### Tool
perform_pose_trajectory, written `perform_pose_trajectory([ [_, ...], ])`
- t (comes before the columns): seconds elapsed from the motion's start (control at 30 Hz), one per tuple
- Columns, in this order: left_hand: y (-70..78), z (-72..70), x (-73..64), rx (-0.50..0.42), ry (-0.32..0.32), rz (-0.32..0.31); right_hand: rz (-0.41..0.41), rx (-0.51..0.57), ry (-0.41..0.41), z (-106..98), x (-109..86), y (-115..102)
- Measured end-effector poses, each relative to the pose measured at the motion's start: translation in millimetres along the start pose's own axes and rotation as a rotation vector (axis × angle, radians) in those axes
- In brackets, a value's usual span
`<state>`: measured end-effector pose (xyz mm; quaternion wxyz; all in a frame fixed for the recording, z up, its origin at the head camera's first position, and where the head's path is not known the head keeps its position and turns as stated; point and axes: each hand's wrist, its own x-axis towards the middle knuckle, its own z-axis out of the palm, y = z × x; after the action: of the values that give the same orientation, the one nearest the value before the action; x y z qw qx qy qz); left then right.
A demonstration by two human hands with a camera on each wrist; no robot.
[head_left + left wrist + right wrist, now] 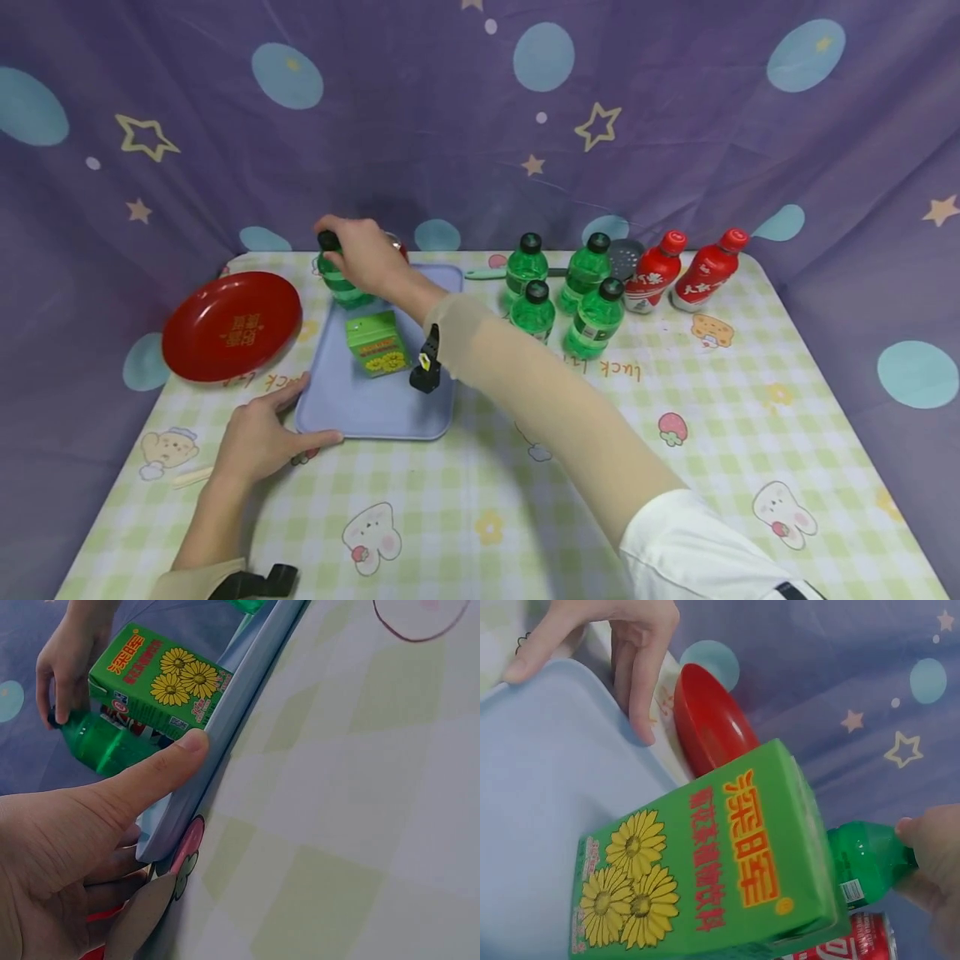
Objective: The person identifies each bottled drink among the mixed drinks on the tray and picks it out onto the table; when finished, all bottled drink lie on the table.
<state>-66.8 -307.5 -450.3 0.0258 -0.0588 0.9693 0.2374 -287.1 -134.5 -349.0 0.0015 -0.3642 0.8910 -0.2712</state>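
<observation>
A light blue tray (360,408) lies left of the middle of the table. My left hand (258,437) holds its near left corner, thumb on the front edge and fingers along the left side. With my right hand (367,254) I grip a green bottle (341,279) near its black cap, at the tray's far left corner. A green drink carton (377,343) with yellow flowers stands on the tray, in front of that bottle. Beside the bottle is a red can (866,937), mostly hidden by my right hand in the head view.
A red plate (232,327) sits left of the tray. To the right stand several green bottles (596,321) and two red bottles (651,273), (708,271). Behind them lies a slotted utensil (625,257) with a pale green handle. A purple curtain (450,125) borders the table's far edge.
</observation>
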Motion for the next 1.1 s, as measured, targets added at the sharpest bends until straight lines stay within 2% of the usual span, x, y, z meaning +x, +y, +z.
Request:
perform_pose_trajectory([
  [0.27, 3.8, -0.2, 3.9, -0.005, 0.0, 0.014, -0.052, 0.037, 0.075, -32.1, -9.6, -10.2],
  [0.43, 3.2, -0.2, 3.2, 0.001, -0.018, -0.006, -0.075, 0.043, 0.092, -54.7, -14.8, -20.2],
  [0.67, 0.7, 1.3, 2.8, 0.002, -0.002, 0.01, -0.064, 0.081, 0.148, -96.2, -26.5, -32.0],
  [0.87, 2.0, 1.3, 4.4, -0.003, -0.023, -0.004, -0.063, 0.064, 0.183, -130.0, -42.4, -29.5],
  [1.1, 1.1, -1.6, 2.3, 0.005, -0.039, -0.021, -0.086, 0.019, 0.213, -157.0, -66.2, -17.7],
])
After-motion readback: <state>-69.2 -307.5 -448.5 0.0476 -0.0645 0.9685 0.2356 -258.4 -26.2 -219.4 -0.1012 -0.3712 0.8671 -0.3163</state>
